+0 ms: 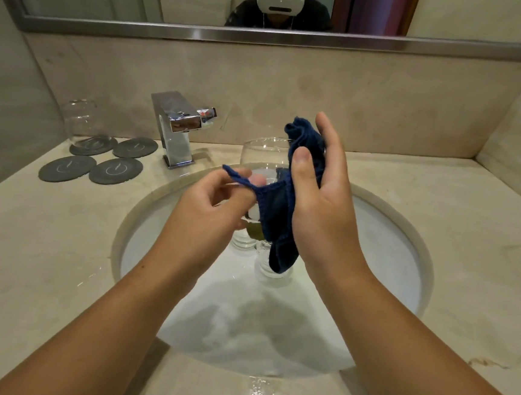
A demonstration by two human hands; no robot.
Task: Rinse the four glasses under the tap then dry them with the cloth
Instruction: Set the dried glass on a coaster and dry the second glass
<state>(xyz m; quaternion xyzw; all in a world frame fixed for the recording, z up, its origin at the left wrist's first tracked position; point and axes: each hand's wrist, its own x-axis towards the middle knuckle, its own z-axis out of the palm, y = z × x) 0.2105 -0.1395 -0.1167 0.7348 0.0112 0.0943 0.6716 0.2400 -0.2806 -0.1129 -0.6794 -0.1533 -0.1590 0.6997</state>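
Drying stage: the left hand [211, 204] is pinching a corner of the navy cloth [278, 213], the right hand [323, 203] is gripping its bulk; a glass [264, 156] in the sink [422, 243] probably needs lifting next.

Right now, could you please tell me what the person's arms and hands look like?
The left hand and right hand are bare: no gloves, rings, watch or bracelets. Both forearms are uncovered, no sleeve in view. The right thumbnail looks short and unpainted.
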